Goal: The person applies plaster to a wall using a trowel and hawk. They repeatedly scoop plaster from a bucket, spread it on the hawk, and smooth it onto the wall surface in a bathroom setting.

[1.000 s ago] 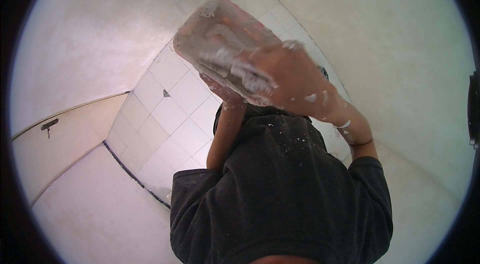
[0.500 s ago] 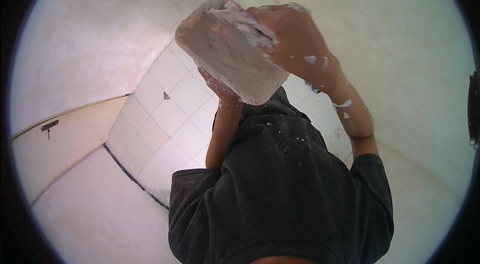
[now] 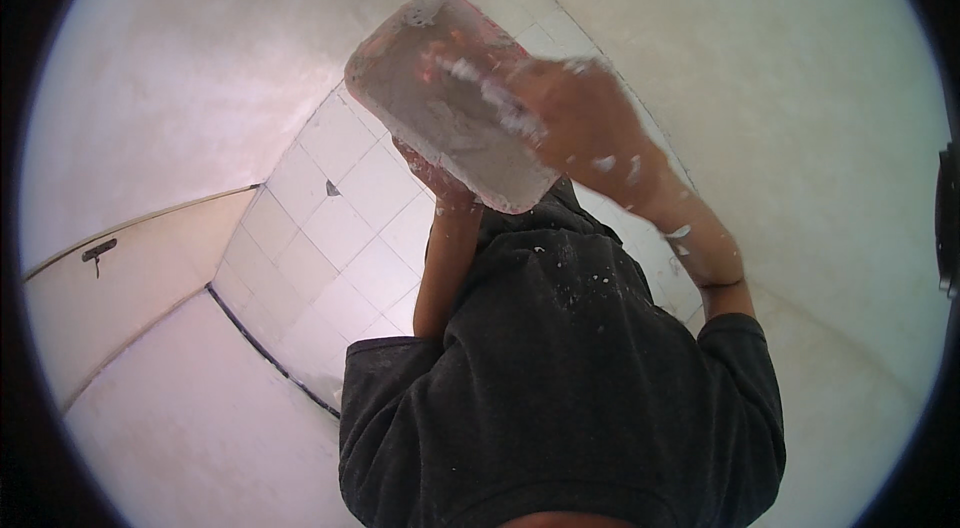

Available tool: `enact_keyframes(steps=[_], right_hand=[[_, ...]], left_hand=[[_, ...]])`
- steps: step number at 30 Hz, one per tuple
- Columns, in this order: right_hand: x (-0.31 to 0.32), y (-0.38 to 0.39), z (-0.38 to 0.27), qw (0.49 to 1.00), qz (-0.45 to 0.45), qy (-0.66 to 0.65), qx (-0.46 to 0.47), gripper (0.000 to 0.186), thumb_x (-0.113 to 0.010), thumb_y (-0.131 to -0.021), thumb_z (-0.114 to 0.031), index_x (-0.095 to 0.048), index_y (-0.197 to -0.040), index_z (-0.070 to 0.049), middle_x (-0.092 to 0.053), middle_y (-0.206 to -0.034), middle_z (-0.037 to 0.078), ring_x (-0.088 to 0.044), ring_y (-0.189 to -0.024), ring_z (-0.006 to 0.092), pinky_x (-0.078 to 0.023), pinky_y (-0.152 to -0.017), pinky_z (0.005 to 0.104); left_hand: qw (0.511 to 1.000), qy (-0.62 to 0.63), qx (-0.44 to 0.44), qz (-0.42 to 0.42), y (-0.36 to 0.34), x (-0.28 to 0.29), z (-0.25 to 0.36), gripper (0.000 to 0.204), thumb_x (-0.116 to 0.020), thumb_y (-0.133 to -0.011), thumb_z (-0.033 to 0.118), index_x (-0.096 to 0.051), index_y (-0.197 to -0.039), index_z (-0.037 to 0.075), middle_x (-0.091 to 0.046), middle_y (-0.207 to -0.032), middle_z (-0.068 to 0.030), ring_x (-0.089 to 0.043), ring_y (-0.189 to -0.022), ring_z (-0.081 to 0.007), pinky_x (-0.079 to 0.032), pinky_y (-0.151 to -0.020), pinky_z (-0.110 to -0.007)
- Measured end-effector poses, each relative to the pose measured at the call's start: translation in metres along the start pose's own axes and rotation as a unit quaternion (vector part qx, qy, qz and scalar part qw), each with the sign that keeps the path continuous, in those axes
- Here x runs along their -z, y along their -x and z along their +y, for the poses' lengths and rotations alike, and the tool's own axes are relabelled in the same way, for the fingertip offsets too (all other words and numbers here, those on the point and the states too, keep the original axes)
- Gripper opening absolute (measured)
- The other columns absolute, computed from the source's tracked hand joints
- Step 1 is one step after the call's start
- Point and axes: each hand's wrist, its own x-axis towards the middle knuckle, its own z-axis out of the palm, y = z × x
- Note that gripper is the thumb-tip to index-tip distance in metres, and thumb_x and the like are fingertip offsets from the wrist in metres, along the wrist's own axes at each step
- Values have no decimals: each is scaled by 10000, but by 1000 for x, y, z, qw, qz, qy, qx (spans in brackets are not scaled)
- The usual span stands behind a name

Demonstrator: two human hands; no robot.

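A shallow rectangular tub [image 3: 395, 100] with rounded corners and a reddish rim is held up in front of my chest, tilted. Grey-white paste coats its inside. My left hand [image 3: 430, 171] supports it from beneath and along its near left side; most of those fingers are hidden behind it. Over the tub's right side is my right hand [image 3: 585, 113], blurred by motion and spotted with white paste. Its fingers are closed inside the tub around something smeared with white that I cannot make out. More white splashes mark the right wrist and forearm.
Pale walls curve around me. Below lies a floor of white square tiles [image 3: 345, 228] with a small dark chip [image 3: 332, 188] on it. To the left is a door [image 3: 150, 258] with a dark handle [image 3: 99, 250]. A dark object [image 3: 946, 218] sits at the right rim.
My right hand has moved down and slightly right within the tub, nearer to me. The tub has shifted only a little, and my left hand stays under it.
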Motion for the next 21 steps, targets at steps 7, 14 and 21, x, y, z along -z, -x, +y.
enact_keyframes(steps=[7, 14, 21], right_hand=[[10, 0, -4, 987, 2, -158, -39, 295, -639, -694, -130, -593, -963, -15, -601, -809, 173, -569, -725, 343, -440, -684, 394], [-17, 2, 13, 983, 130, -118, 54, 285, -659, -651, -117, -592, -892, 19, -579, -696, 179, -550, -654, 361, -445, -619, 374], [12, -5, 1, 998, 29, -48, -3, 300, -559, -765, -116, -592, -1056, -51, -624, -761, 178, -623, -675, 331, -504, -671, 409]], left_hand=[[1000, 21, -3, -17, 4, -5, 3, 442, -384, -916, 389, -359, -1264, 117, -444, -1221, -71, -429, -1141, -225, -415, -956, -385], [996, 47, 68, 13, 4, -20, 13, 492, -349, -920, 430, -311, -1306, 128, -409, -1264, -67, -420, -1151, -234, -400, -972, -389], [978, 173, 86, -79, 8, -44, 23, 496, -308, -938, 417, -305, -1321, 103, -406, -1273, -90, -438, -1139, -246, -400, -956, -374]])
